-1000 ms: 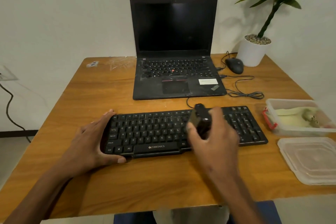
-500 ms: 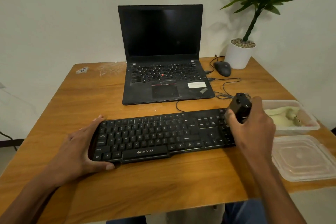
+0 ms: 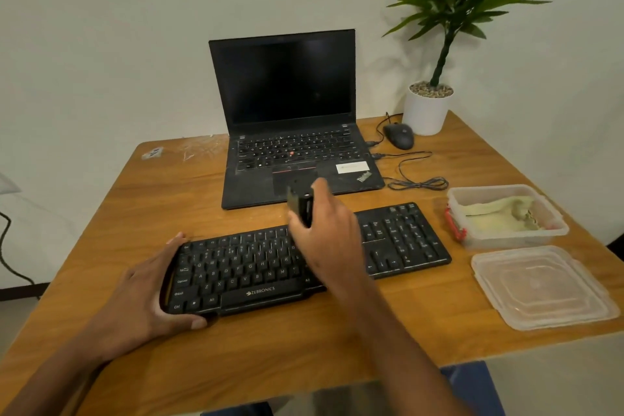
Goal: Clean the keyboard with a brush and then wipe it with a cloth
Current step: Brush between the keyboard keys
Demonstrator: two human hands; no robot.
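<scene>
A black keyboard (image 3: 401, 243) lies across the middle of the wooden table (image 3: 135, 213). My left hand (image 3: 141, 294) grips its left end, thumb along the front edge. My right hand (image 3: 327, 240) holds a small black brush (image 3: 301, 203) upright over the keyboard's upper middle rows; its bristles are hidden behind the hand. A yellowish cloth (image 3: 499, 213) lies in an open clear plastic box (image 3: 557, 230) to the right of the keyboard.
An open black laptop (image 3: 287, 132) stands behind the keyboard. A wired mouse (image 3: 400, 136) and a coiled cable (image 3: 418, 184) sit at its right, near a white plant pot (image 3: 426, 111). The box's clear lid (image 3: 540, 287) lies at the front right.
My right hand has carried the brush from the keyboard's right end back to its upper middle. My left hand has stayed on the left end. The camera view has shifted.
</scene>
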